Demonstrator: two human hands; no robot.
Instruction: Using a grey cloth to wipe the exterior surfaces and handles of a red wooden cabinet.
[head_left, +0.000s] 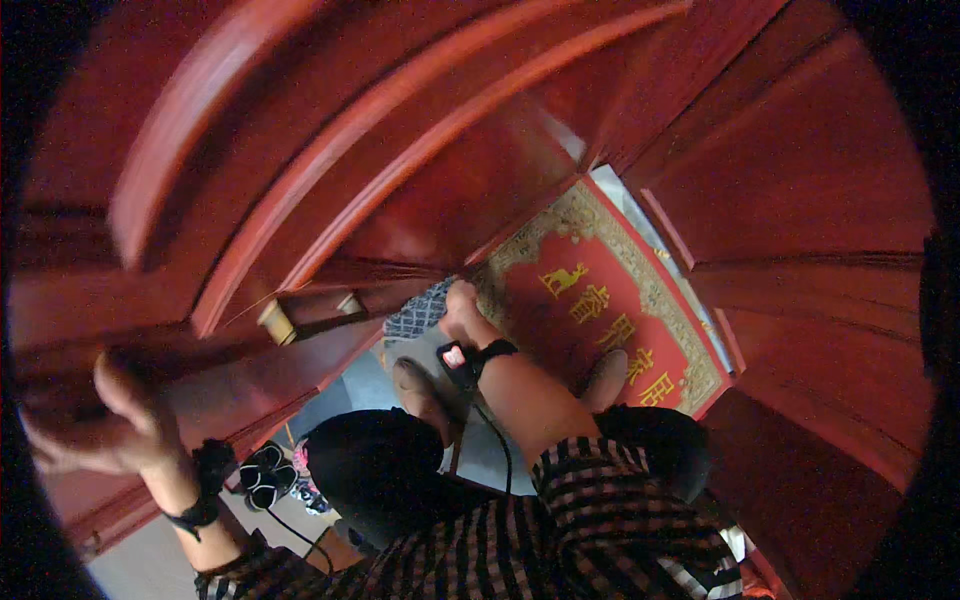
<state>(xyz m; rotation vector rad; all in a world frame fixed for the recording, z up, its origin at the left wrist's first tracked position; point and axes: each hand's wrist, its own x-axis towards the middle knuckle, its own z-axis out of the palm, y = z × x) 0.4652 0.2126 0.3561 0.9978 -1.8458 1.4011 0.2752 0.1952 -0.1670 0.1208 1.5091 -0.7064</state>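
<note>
My left hand is raised at the left, fingers apart and holding nothing, in front of a red wooden panel. My right hand reaches down between my knees, its fingers closed at the edge of a dark blue and white checked cloth. The fingertips are hard to make out, but the cloth appears gripped. Just right of that hand lies a red doormat with a gold border, a deer figure and writing. Red painted woodwork with raised mouldings rises before me.
A yellowish spool-like object and a small pale cup-shaped piece sit on a ledge at the left. Several shoes stand on the floor beyond my knee. Cables run from my wrist devices. More red panels enclose the right side.
</note>
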